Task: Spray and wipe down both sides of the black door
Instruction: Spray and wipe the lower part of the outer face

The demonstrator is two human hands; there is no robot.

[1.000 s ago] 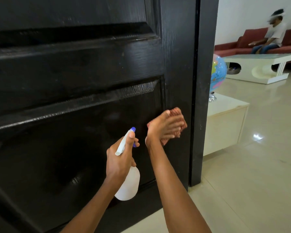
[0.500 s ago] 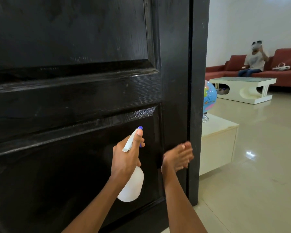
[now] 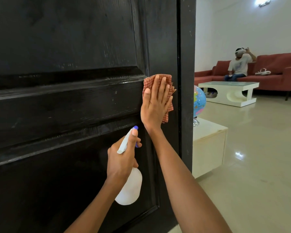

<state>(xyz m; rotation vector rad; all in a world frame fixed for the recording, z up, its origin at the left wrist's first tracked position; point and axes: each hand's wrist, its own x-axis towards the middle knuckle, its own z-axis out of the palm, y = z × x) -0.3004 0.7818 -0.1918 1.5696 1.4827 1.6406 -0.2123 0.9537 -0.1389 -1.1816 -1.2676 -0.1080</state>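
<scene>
Wiping step: right hand presses the checked cloth flat near the black door edge; left hand grips the spray bottle. Next, sweep along the rail.

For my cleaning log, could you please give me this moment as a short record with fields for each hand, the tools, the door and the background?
left hand: grips the spray bottle, nozzle towards the door
right hand: fingers straight, presses the checked cloth flat on the door
door: black, panelled, open; cloth lies near its free edge, beside the middle rail
background: globe on a white cabinet, white coffee table, seated person on a red sofa
</scene>
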